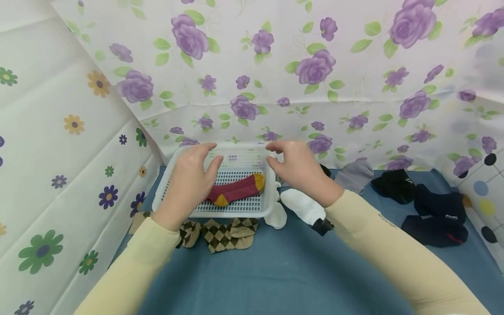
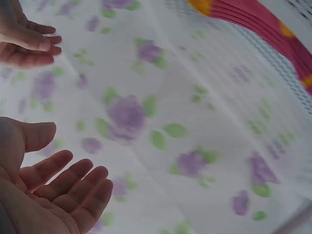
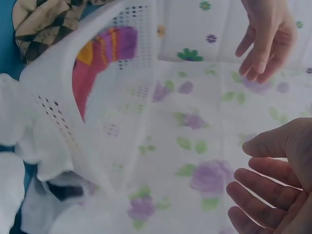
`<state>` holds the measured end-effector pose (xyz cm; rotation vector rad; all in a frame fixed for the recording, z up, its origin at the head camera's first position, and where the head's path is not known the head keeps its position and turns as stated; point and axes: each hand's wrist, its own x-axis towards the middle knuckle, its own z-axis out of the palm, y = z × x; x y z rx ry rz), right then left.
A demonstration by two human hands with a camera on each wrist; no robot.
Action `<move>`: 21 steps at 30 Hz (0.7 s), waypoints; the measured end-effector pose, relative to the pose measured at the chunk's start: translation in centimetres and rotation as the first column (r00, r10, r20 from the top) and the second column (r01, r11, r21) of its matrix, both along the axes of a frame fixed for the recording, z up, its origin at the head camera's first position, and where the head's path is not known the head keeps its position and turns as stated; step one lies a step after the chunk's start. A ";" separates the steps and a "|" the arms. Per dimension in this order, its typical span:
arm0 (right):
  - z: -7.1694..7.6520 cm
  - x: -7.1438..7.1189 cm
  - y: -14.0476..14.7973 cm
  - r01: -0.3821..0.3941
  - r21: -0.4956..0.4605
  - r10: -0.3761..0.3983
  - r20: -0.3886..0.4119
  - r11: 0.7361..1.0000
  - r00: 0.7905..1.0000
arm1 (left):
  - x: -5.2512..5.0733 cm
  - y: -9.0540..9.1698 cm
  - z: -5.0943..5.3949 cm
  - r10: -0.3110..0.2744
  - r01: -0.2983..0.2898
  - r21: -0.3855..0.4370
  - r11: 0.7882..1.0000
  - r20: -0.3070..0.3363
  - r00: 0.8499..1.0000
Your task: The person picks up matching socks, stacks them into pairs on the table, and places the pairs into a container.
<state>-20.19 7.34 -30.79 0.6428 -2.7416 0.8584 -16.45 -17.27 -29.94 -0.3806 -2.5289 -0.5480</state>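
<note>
A white plastic basket [image 1: 232, 215] stands against the flowered sheet, with a dark red sock [image 1: 236, 191] lying inside; the sock's heel and toe are mustard yellow. My left hand [image 1: 190, 179] hovers over the basket's left side, fingers relaxed and holding nothing. Above its right side is my right hand [image 1: 301, 168], also bare, thumb and fingers apart. Both wrist views show the palms facing each other with loosely bent fingers. In the right wrist view the basket [image 3: 46, 80] appears tilted by the camera angle, the red sock [image 3: 87, 83] still in it.
Brown argyle socks [image 1: 222, 236] lie before the basket. White socks [image 1: 303, 205] lie to its right. Farther right are a grey sock [image 1: 356, 175], a black sock [image 1: 393, 186] and navy socks [image 1: 439, 205] on the blue cloth [image 1: 275, 271]. Flowered sheets [image 1: 244, 78] enclose the back and left.
</note>
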 end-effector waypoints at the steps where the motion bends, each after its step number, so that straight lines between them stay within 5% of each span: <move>1: 0.2 0.3 0.6 0.001 -0.010 -0.001 -0.025 1.000 1.000 | 0.4 0.4 0.1 -0.020 0.019 -0.004 1.000 -0.035 0.999; 4: 0.6 1.4 2.2 0.015 -0.014 -0.017 -0.118 1.000 0.993 | 1.5 1.4 0.3 -0.073 0.071 -0.020 0.997 -0.125 0.989; 9: 0.0 3.5 4.5 0.054 0.002 -0.054 -0.141 0.999 0.989 | 3.2 2.7 -0.5 -0.133 0.130 -0.029 0.991 -0.193 0.972; 17: -4.4 6.7 7.0 0.091 0.009 -0.087 -0.218 0.996 0.972 | 6.2 5.1 -5.4 -0.193 0.188 -0.051 0.981 -0.134 0.972; 21: -7.0 7.9 8.1 0.121 0.018 -0.115 -0.195 0.992 0.974 | 7.6 6.0 -7.8 -0.195 0.193 -0.032 0.981 -0.092 0.976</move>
